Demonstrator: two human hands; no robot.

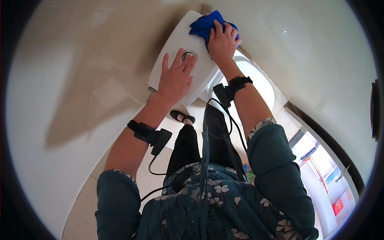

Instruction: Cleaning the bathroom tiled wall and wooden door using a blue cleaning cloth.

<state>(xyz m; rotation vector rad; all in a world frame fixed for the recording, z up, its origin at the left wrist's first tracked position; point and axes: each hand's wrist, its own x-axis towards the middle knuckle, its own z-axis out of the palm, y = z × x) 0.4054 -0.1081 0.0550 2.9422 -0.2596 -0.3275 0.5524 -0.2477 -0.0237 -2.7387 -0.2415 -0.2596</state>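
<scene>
My right hand [223,42] presses a crumpled blue cloth [207,25] onto the far right end of the white toilet tank lid [171,45], its fingers spread over the fabric. Part of the cloth hangs over the lid's edge. My left hand [177,77] lies palm down on the same lid with its fingers apart and nothing held. Its fingertips reach the round metal flush button [187,55] and partly cover it. To the right of the tank, the white toilet seat lid [255,76] shows partly behind my right forearm.
Pale walls [300,45] meet behind the tank. The tiled floor [156,162] lies below, with my foot in a black shoe [182,117] near the tank. A doorway at the lower right shows a red-handled mop [319,172]. Black cables run from both wrist straps.
</scene>
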